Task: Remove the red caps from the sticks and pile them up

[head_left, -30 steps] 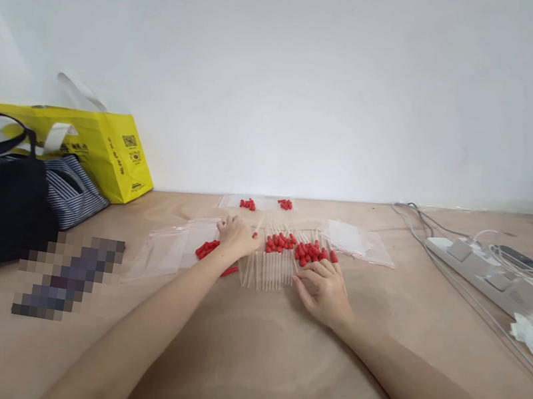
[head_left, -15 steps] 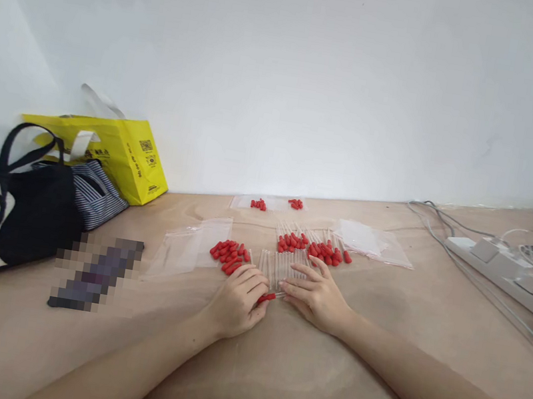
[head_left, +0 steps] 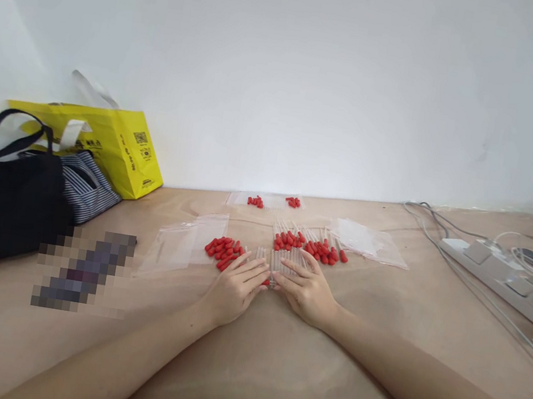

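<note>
My left hand (head_left: 235, 289) is closed on a red rubber bulb (head_left: 266, 282), whose tip shows beside the fingers. Close to it on the right, my right hand (head_left: 306, 295) has its fingers bent together at the end of a clear dropper tube (head_left: 274, 286), mostly covered by the fingertips. Under and beyond the fingers lies a row of clear tubes (head_left: 282, 257). Loose red bulbs (head_left: 223, 248) are heaped just left of my left hand. Behind the row lie droppers with red bulbs (head_left: 323, 252) fitted on clear stems.
Clear plastic bags (head_left: 189, 241) lie at left, more bags (head_left: 361, 238) at back right. Another bag (head_left: 271, 201) with red-bulbed droppers lies by the wall. A yellow bag (head_left: 136, 158), a black bag (head_left: 19, 194) and a blurred dark item (head_left: 87, 272) are left; a power strip (head_left: 503, 271) is right.
My two hands have drawn closer together, and the red bulb at my left fingers is more covered now. The whole view has shifted slightly.
</note>
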Motion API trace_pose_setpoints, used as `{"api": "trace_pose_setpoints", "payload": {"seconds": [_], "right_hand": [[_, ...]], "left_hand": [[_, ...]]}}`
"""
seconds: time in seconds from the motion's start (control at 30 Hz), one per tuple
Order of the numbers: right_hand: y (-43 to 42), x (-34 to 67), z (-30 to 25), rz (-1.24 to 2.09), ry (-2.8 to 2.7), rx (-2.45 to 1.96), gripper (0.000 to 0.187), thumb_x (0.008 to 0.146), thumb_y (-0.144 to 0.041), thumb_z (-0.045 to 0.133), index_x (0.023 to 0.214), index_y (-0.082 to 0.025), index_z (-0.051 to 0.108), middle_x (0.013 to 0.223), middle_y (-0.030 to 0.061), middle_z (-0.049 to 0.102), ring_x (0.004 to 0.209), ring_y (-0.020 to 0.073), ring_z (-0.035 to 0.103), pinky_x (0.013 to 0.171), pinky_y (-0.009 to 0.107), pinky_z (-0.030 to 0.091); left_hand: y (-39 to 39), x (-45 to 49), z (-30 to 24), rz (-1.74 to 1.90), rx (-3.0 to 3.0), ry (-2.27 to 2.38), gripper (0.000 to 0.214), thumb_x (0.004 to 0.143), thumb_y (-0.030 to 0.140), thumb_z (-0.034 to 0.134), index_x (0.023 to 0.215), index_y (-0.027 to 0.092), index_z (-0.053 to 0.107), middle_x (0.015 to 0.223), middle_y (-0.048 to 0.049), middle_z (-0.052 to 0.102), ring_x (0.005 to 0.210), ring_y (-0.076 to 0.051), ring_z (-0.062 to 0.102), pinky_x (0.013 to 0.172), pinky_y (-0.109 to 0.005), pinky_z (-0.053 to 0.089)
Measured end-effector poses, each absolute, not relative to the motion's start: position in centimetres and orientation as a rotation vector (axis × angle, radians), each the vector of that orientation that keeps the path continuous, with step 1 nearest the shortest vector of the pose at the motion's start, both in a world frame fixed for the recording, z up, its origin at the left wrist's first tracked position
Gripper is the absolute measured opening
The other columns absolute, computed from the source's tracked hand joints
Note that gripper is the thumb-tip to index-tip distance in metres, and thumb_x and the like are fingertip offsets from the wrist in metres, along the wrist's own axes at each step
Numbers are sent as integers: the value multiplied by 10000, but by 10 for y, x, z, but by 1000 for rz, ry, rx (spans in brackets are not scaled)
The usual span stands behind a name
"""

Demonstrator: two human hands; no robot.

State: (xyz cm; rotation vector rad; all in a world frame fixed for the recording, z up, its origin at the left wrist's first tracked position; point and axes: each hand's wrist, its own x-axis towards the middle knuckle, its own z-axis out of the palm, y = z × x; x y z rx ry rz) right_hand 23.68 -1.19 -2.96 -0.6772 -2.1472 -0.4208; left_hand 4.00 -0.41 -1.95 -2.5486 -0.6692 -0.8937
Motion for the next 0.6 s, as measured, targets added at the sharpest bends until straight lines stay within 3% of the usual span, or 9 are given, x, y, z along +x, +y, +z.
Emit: {"api": "trace_pose_setpoints", "payload": {"seconds": [0.37, 0.6], "right_hand": [[-16, 239, -30, -297, -2251, -698, 234, 827, -58, 367, 824, -169, 573, 770, 28, 682, 1094, 160, 495, 1036, 517, 132], [-16, 240, -31, -229, -2280, -697, 246, 814, -37, 353, 820, -169, 560, 769, 29, 676, 1123, 165, 467, 1031, 537, 124]], "left_hand": [[-4, 40, -15, -823, -2634, -692, 192, 851, 151, 413, 889, 176, 599, 1050, -34, 635, 1077, -183, 516, 984, -455, 306], [-8, 40, -15, -846, -2614, -704, 219, 838, 100, 408, 876, 185, 606, 1002, -9, 656, 1046, -165, 539, 1046, -488, 170]]}}
